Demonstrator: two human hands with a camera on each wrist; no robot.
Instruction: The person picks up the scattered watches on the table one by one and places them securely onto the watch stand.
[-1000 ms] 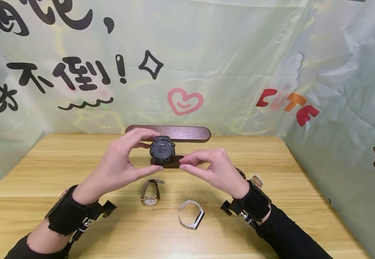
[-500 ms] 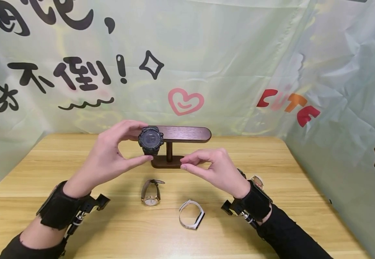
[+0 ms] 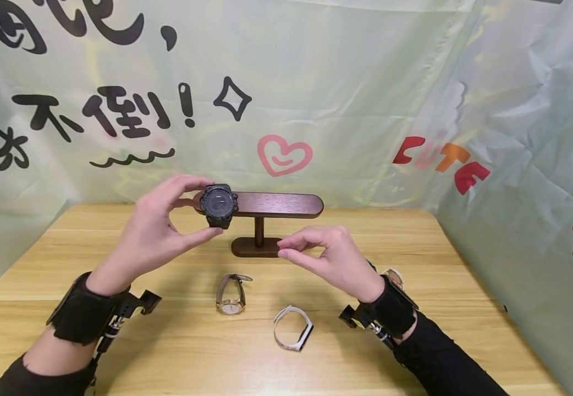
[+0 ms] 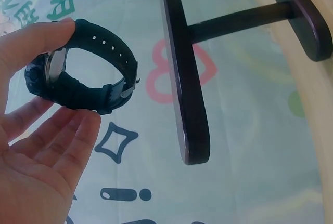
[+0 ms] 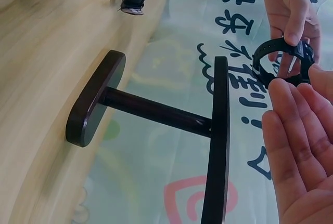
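My left hand [image 3: 156, 223] pinches a black digital watch [image 3: 218, 203] between thumb and fingers, its face toward the head camera. From the left wrist, the watch's strap [image 4: 106, 42] forms a buckled loop, held apart from the bar [image 4: 188, 94] of a dark wooden watch stand. In the head view the watch overlaps the left end of that stand [image 3: 279, 204]. My right hand [image 3: 340, 259] hovers in front of the right end of the stand's base [image 3: 252, 247]. Its fingers [image 5: 294, 135] are extended and hold nothing.
A brown-strapped watch [image 3: 230, 305] and a white fitness band [image 3: 293, 329] lie on the wooden table [image 3: 192, 352] in front of the stand. Another watch [image 3: 394, 277] is partly hidden behind the right wrist. Printed cloth [image 3: 356, 93] hangs behind the table.
My left hand has carried the black watch left and upward, from in front of the stand's post to the bar's left end, uncovering post and base. The right hand stays nearly still.
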